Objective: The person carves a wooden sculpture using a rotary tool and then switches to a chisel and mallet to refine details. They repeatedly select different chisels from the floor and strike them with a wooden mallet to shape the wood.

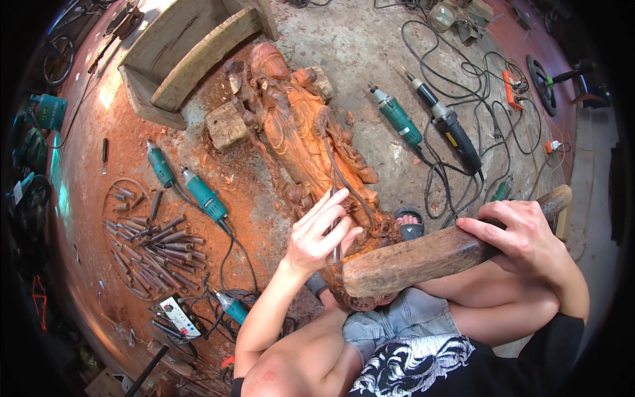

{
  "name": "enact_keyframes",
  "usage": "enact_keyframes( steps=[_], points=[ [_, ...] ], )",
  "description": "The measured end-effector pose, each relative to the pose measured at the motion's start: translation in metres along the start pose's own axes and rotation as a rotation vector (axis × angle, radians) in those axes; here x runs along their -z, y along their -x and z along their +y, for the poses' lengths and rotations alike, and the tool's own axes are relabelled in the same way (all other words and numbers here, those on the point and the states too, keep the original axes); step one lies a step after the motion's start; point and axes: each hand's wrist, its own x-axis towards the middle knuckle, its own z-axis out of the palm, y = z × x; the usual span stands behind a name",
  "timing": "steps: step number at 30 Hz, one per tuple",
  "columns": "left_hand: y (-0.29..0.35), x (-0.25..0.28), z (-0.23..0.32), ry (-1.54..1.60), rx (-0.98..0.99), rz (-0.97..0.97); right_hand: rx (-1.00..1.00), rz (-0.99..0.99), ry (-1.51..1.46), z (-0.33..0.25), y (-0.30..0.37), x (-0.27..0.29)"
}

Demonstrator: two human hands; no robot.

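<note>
A carved wooden statue [294,135] with reddish-orange robes lies lengthwise in front of me, its head end away from me and its lower end between my legs. My left hand [321,231] is closed round a slim chisel [336,255], held roughly upright over the lower part of the carving. Whether the chisel's tip touches the wood is hard to make out. My right hand [519,231] grips a long, thick wooden mallet [410,266] near its narrower end. The mallet's broad end is beside the chisel's near end, low over the statue.
Many loose chisels [159,251] lie piled at left. Green die grinders [205,195] lie on both sides, with a larger black grinder [456,135] at right among tangled cables. A wooden block [227,126] sits against the statue. A wooden bench [205,59] stands behind; a power strip [178,317] lies lower left.
</note>
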Motion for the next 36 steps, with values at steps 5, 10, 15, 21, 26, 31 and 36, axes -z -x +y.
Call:
enact_keyframes(
  steps=[5,10,15,21,26,31,36],
  points=[
    [-0.003,-0.004,-0.005,-0.030,0.008,0.008,0.013,-0.002,-0.005,-0.002,-0.003,0.000],
    [-0.007,-0.008,-0.001,-0.048,0.045,0.038,0.028,-0.011,0.023,-0.004,-0.003,-0.001],
    [-0.007,-0.014,-0.005,-0.039,0.025,0.089,0.213,-0.008,0.191,-0.008,0.000,-0.001],
    [-0.008,0.004,-0.012,-0.057,0.073,0.020,0.191,0.016,0.533,-0.049,-0.010,-0.001],
    [-0.011,0.012,-0.013,-0.055,0.079,0.012,0.225,-0.098,0.584,-0.071,-0.026,0.016],
    [-0.012,0.017,-0.015,0.035,0.158,-0.021,0.410,-0.020,0.560,-0.067,-0.028,0.021],
    [-0.011,0.028,-0.038,0.408,0.312,0.051,0.141,-0.052,0.650,-0.086,-0.029,0.016]
  ],
)
